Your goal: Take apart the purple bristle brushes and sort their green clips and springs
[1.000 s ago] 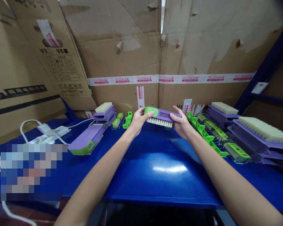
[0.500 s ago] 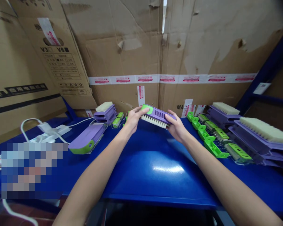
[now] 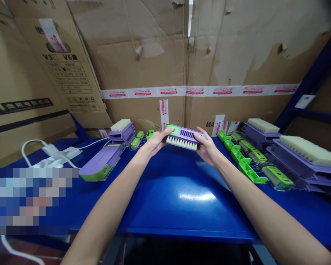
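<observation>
Between my two hands, above the blue table (image 3: 168, 206), is a purple brush (image 3: 186, 134) with a bright green end and pale bristles facing down. My left hand (image 3: 157, 141) grips its green end, thumb on top. The other end is held by my right hand (image 3: 206, 146), with the thumb along the purple side and the fingers partly hidden behind. A finished-looking purple and green brush (image 3: 99, 163) lies on the table to the left of my left forearm. Beyond it, purple brush bodies with a pale bristle block (image 3: 121, 125) are stacked.
Green brackets (image 3: 249, 171), clear-and-green pieces (image 3: 278, 176) and stacked purple parts with bristle blocks (image 3: 310, 149) line the right side. A white power strip (image 3: 55, 158) with cables lies at left. Cardboard (image 3: 143, 66) walls the back; a blue post (image 3: 300, 81) rises at right.
The brush has turned slightly toward level, its left end a little lower. Both hands keep hold of it. The whole view has shifted slightly.
</observation>
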{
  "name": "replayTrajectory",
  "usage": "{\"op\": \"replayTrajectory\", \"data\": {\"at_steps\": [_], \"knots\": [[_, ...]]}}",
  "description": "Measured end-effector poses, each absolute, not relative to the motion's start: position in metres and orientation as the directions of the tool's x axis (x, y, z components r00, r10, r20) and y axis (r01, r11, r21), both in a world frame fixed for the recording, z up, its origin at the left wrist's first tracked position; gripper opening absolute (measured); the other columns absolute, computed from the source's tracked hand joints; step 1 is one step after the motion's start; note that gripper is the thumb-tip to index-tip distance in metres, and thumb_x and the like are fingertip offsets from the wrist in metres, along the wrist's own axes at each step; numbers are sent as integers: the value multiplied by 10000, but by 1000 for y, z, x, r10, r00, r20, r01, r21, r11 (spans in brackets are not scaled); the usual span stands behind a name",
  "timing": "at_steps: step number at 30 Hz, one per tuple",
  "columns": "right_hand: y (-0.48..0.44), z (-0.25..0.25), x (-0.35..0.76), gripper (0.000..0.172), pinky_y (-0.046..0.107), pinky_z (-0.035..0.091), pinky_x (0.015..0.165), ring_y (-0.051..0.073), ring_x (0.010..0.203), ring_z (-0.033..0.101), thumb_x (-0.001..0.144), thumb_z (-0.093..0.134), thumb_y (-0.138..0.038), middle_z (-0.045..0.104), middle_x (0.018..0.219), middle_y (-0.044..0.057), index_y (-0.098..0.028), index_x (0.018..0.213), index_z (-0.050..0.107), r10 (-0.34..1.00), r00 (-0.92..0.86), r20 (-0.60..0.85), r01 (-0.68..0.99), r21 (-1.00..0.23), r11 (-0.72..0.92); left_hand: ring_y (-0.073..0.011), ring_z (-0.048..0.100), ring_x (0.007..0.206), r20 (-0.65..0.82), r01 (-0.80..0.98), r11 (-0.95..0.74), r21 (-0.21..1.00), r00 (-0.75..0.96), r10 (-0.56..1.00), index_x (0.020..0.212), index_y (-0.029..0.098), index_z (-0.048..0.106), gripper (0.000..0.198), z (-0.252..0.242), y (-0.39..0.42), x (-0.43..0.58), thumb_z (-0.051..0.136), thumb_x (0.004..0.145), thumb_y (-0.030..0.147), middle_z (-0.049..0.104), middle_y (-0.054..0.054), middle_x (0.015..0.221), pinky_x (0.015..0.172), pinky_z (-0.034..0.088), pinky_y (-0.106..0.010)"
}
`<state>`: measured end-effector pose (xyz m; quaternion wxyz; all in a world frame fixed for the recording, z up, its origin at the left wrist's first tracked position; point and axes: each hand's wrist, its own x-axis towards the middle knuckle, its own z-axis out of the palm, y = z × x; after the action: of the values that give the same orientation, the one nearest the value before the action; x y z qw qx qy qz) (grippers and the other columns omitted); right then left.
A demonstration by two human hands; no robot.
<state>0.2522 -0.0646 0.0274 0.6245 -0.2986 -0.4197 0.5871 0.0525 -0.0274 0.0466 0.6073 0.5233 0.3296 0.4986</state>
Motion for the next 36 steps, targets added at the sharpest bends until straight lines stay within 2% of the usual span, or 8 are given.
{"op": "replayTrajectory", "data": {"at_steps": [4,8,12,17,26,32,36], "knots": [[-67,27,249,559,308,550,715,189,976,633,692,746,-335,653,1102,4,-306,1182,479,990,-64,125,-495,-866,77,-198,649,769,146,-115,-114,987,333,932,871,137,726,360,52,-29,44,735,677,440,722,-105,809,708,491,-292],[-69,27,248,535,314,549,703,190,974,636,701,734,-331,657,1109,1,-309,1170,480,992,-85,93,-496,-867,39,-188,642,745,176,-63,-165,984,330,927,824,147,728,338,53,-32,42,707,689,456,723,-84,793,688,476,-277],[-70,29,248,516,329,554,725,194,983,634,705,723,-332,654,1116,-2,-309,1163,486,991,-102,91,-494,-869,29,-197,638,742,163,-157,-116,981,335,928,861,155,712,390,49,-33,49,702,666,493,718,-91,803,673,481,-283],[-70,35,252,554,344,556,761,198,1002,629,685,732,-304,653,1112,-4,-305,1177,480,991,-91,96,-508,-860,37,-170,610,710,138,-274,-57,960,283,949,856,164,667,401,49,-37,60,742,612,473,691,-70,790,654,472,-282],[-69,41,258,644,327,542,759,203,999,626,658,765,-322,653,1107,6,-307,1216,444,983,-84,162,-496,-862,99,-139,572,693,175,-270,-117,956,200,964,833,167,623,398,65,-48,68,779,593,443,648,-42,780,649,447,-275],[-70,41,259,641,311,541,769,198,997,625,661,761,-325,650,1101,16,-295,1217,444,978,-91,189,-476,-871,124,-171,603,775,172,-220,-124,968,219,960,877,140,645,444,60,-44,63,763,602,468,687,-76,831,700,472,-292],[-69,40,261,617,305,548,776,182,968,635,670,755,-307,659,1072,1,-298,1210,456,978,-115,176,-473,-875,103,-163,610,792,181,-251,-113,961,263,948,906,138,650,459,51,-39,61,752,611,474,694,-67,840,709,483,-284]]}}
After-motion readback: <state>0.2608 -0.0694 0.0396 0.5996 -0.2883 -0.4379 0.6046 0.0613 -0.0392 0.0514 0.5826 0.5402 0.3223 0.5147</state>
